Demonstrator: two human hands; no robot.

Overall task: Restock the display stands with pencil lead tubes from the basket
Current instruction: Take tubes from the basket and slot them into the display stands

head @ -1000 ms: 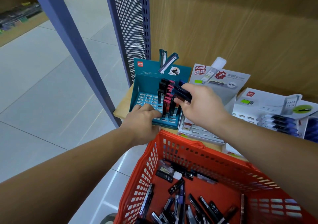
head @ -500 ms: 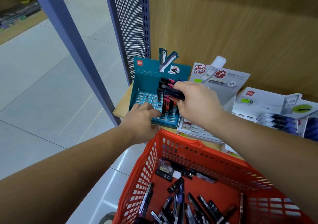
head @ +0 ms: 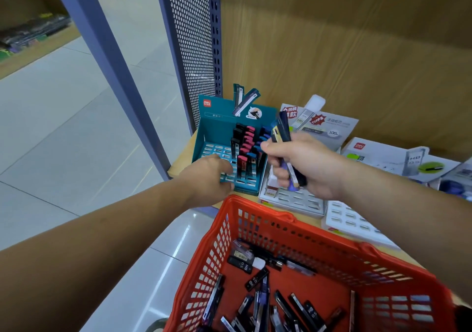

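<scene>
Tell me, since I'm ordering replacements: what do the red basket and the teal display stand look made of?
The red basket looks like moulded plastic: uniform glossy colour and a lattice of cut-out slots in its walls. The teal display stand looks like printed card with a matte finish, judging by its thin flat folded panels and printed logo. Its slotted tray could be card or plastic; that is unclear.

A bundle of dark blue plastic pencil lead tubes [head: 283, 137] stood tilted at frame centre beside the teal cardboard display stand [head: 219, 132], half-filled; more tubes littered the red plastic basket [head: 332, 245] below.
</scene>
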